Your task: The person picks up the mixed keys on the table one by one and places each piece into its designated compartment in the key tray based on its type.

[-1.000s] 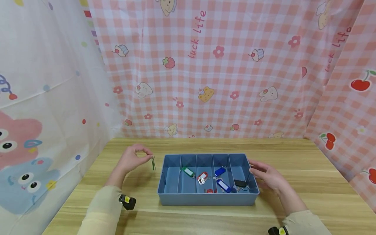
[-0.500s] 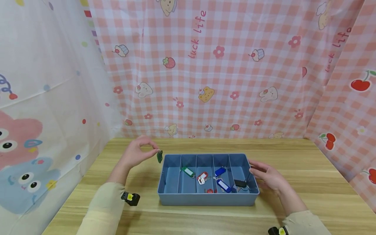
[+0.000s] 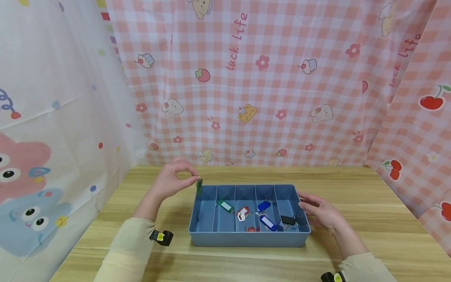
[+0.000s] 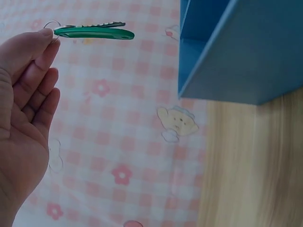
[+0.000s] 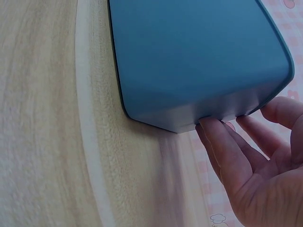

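My left hand [image 3: 170, 181] pinches the ring of a key [image 4: 106, 24] with a green tag [image 4: 94, 33] between thumb and index finger. In the head view, the key tag hangs over the left back corner of a blue divided box [image 3: 250, 239]. My right hand [image 3: 321, 209] touches the box's right end from outside, fingers fairly straight, with the thumb right at the rim. Inside the box lie a green key tag [image 3: 226, 206], a red tag [image 3: 243, 211] with a silver key, two blue tags [image 3: 264, 205] and a black key fob [image 3: 288, 220].
Thin dividers [image 3: 235, 207] split the box into several compartments. Partly hidden behind its front wall is another red item [image 3: 251, 229]. The wooden table [image 3: 225, 264] meets a pink checked curtain [image 3: 296, 137] at the back and a white one [image 3: 116, 117] at the left.
My left hand has moved right and away from me, raising the green key tag from left of the box to its left back corner. The right hand and the box stay put.
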{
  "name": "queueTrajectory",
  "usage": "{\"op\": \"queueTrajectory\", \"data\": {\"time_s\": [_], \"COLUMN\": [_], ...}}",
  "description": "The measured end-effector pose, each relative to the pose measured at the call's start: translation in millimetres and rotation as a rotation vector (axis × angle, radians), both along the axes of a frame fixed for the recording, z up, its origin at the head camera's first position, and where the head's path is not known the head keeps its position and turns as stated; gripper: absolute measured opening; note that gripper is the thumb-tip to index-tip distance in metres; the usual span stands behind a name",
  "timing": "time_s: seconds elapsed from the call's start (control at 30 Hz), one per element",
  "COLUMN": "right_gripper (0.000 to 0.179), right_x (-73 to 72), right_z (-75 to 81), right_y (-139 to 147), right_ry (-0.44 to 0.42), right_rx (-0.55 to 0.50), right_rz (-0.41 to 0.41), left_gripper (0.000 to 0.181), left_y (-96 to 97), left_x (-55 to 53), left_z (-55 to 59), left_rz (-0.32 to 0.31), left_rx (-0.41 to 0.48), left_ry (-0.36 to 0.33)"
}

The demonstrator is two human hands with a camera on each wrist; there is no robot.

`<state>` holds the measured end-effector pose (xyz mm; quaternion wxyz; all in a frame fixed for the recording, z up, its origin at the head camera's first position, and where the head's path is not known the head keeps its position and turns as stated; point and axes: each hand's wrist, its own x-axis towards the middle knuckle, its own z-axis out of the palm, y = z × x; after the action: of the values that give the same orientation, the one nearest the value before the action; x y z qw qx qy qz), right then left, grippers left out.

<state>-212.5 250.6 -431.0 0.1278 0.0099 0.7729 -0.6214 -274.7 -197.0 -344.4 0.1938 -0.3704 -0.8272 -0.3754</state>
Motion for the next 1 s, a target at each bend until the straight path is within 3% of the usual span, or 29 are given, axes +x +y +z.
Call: {"op": "queueTrajectory", "data": {"time_s": [0.33, 0.53, 1.0], "right_gripper": [0.057, 0.058, 0.060], "right_x": [-0.4, 0.1, 1.1], "right_z": [0.7, 1.1, 2.4], "right_y": [-0.6, -1.7, -1.7], "right_ry": [-0.012, -0.013, -0.004], "right_rx": [0.002, -0.002, -0.005], "right_rz": [-0.006, -0.014, -0.001], "left_gripper": [0.009, 0.011, 0.011], "left_y": [19.0, 28.9, 42.8], "left_x": [7.4, 9.9, 9.8], "left_z": [5.6, 3.2, -3.9], "left_rz": [-0.043, -0.106, -0.175], "left_rx": [-0.042, -0.046, -0.132], "left_ry": [0.013, 0.030, 0.023]}}
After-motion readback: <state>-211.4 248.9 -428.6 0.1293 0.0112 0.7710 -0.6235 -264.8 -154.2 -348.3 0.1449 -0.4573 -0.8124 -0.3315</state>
